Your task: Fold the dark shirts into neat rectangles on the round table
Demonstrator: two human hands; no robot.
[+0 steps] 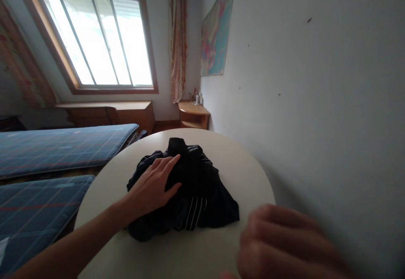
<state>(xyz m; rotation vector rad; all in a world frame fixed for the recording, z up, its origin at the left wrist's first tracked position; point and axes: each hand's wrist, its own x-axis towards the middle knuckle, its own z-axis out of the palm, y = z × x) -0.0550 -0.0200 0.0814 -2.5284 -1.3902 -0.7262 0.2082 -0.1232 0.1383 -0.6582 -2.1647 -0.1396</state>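
Spread: your left hand (155, 182), atop the crumpled garment (202, 177). Curled, hold unclear: your right hand (281, 243), right of the garment.

Bright window (98, 38) above wooden desk (134, 107)

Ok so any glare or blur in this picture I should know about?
All in the head view: glare whites out the window, which looks slanted; the right hand, at the lower right, is blurred; the dark clothing under the left hand shows little fold detail.
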